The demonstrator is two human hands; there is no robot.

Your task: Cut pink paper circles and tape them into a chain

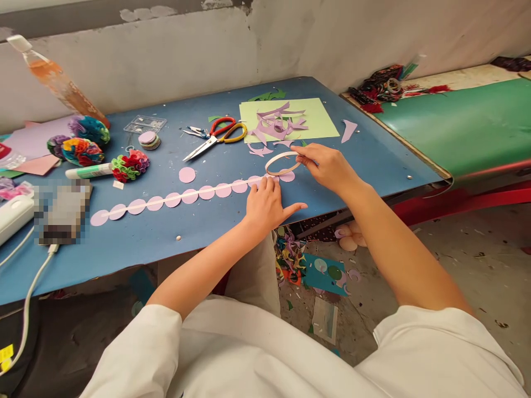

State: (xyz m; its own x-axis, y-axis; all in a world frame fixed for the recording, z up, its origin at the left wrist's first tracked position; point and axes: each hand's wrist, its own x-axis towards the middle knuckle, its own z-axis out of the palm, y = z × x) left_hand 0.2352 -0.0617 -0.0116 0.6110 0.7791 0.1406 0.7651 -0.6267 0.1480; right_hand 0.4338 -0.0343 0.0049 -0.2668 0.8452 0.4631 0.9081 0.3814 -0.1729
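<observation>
A row of several lilac paper circles (pixel 174 198) lies across the blue table (pixel 199 232), joined by a white strip of tape. My left hand (pixel 267 203) rests flat on the right end of the row, fingers stretched out and pressing on the circles. My right hand (pixel 326 166) pinches a roll of white tape (pixel 282 164) just above the last circle, with the tape running down onto the row. One loose lilac circle (pixel 187 174) lies behind the row.
Scissors with red and yellow handles (pixel 218 135) lie behind the row, next to a pale green sheet (pixel 290 119) strewn with lilac scraps. Coloured paper flowers (pixel 129 165), a glue stick (pixel 87 171) and a bottle (pixel 58 83) stand at the left. A green surface (pixel 456 127) adjoins at the right.
</observation>
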